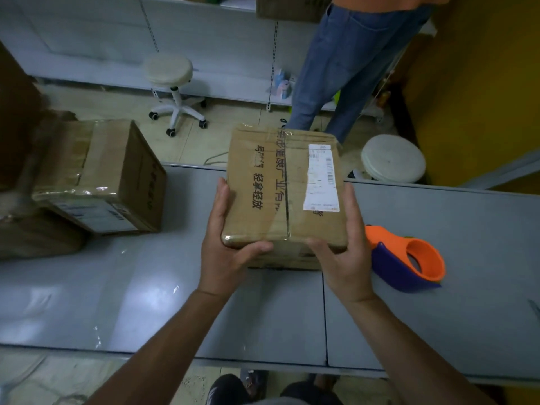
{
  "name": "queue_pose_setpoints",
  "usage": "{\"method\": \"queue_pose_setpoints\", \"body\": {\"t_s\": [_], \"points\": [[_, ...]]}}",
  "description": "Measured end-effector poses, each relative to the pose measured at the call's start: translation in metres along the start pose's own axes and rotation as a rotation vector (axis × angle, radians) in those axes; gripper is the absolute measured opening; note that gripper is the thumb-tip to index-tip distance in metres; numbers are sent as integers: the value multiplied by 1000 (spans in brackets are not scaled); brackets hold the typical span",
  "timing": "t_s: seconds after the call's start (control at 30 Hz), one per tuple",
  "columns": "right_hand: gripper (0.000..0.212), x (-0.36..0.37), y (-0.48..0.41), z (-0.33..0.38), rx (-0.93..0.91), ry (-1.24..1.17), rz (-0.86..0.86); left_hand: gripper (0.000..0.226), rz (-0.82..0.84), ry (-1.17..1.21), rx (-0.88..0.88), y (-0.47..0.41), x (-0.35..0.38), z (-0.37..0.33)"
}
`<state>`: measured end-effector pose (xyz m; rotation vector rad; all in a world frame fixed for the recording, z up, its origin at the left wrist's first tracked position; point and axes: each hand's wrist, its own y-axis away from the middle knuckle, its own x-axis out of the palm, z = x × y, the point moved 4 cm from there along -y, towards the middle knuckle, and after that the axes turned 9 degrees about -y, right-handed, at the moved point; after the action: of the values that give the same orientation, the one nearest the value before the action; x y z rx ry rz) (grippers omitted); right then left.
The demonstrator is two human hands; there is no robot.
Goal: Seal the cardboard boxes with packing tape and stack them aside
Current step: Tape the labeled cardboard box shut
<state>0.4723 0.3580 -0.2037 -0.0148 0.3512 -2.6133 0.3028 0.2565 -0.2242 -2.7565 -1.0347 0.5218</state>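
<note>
Left hand (pixel 225 244) and right hand (pixel 344 252) grip a taped cardboard box (pixel 285 188) by its near corners — probably light, stiff — tape dispenser (pixel 409 258) beside it

Reaching forward with left forearm (pixel 163 340) and right forearm (pixel 409 337) bare, converging toward the near end of the cardboard box (pixel 280 185). Gripping the box's left side with the left hand (pixel 225 241), fingers laid along that side, thumb hooked over the near top edge. Clasping the box's right side with the right hand (pixel 344 247), fingers stretched along it, thumb pressed across the near top edge.
</note>
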Motion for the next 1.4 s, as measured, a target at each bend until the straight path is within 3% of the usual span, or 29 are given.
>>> {"method": "queue_pose_setpoints", "body": {"t_s": [0.13, 0.23, 0.3, 0.4, 0.43, 0.53, 0.6, 0.63, 0.83, 0.9, 0.97, 1.03, 1.1, 1.17, 1.27, 1.4], "points": [[98, -4, -2, 4, -78, 143, 59, 96, 132, -119, 138, -1, -9, 8], [82, -8, -2, 4, -93, 206, 98, 95, 237, -213, 157, -5, -16, 8], [68, -7, 1, 5, -34, 121, 100, 89, 296, -217, 187, -3, -21, 6], [57, -1, 5, 5, 113, -144, -71, 87, 315, -57, 134, 4, -23, -3], [57, 4, 5, 6, 146, -183, -146, 87, 242, 8, 39, 5, -20, -7], [54, 15, 8, 0, 188, -241, -376, 69, -223, 197, -340, 5, -1, -15], [51, 19, 9, -4, 191, -254, -458, 55, -439, 277, -343, 4, 8, -16], [51, 21, 9, -4, 168, -237, -465, 53, -467, 285, -314, 4, 10, -14], [60, 18, 10, -7, 119, -37, -355, 79, -241, 86, -148, 3, 7, 11], [57, 13, 13, -2, 146, 25, -266, 71, -103, 88, -155, 5, 1, 6], [52, 8, 12, 7, 212, 19, -165, 57, 75, 147, -220, 5, -12, -2], [57, 3, 6, 17, 308, -5, -147, 60, 185, 210, -398, -2, -30, -14], [64, 0, -7, 22, 353, -26, -165, 80, 224, 122, -522, -19, -41, -20], [71, 5, -18, 25, 358, 37, -143, 91, 290, 19, -478, -33, -35, -31], [67, 14, -16, 23, 332, 132, -141, 74, 290, 91, -397, -34, -20, -29], [54, 14, -14, 22, 347, -7, -164, 70, 317, 293, -499, -33, -20, -22]]}}
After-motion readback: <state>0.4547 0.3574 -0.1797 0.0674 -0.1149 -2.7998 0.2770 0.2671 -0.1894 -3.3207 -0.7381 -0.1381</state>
